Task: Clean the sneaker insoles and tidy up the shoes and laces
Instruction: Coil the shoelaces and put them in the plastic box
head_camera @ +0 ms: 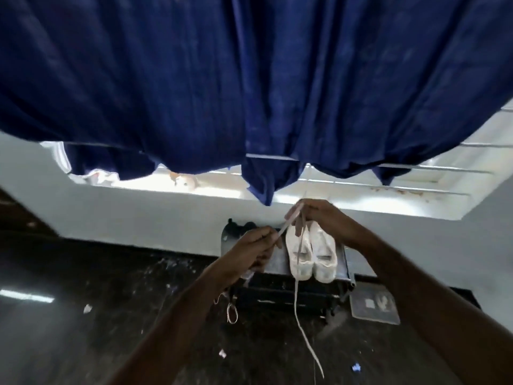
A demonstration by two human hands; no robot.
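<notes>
Both arms raised, left hand (256,245) pinching, right hand (319,218) gripping

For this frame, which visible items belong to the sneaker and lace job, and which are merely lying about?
Part of the job:
- white lace, pinched by left hand and right hand
- pair of white sneakers on a dark case

Lying about:
- blue cloth hung on rails
- paper scraps on the floor
- flat grey tile beside the case

Probably a home laundry corner: blue cloth (249,79) on drying rods (433,169).
</notes>
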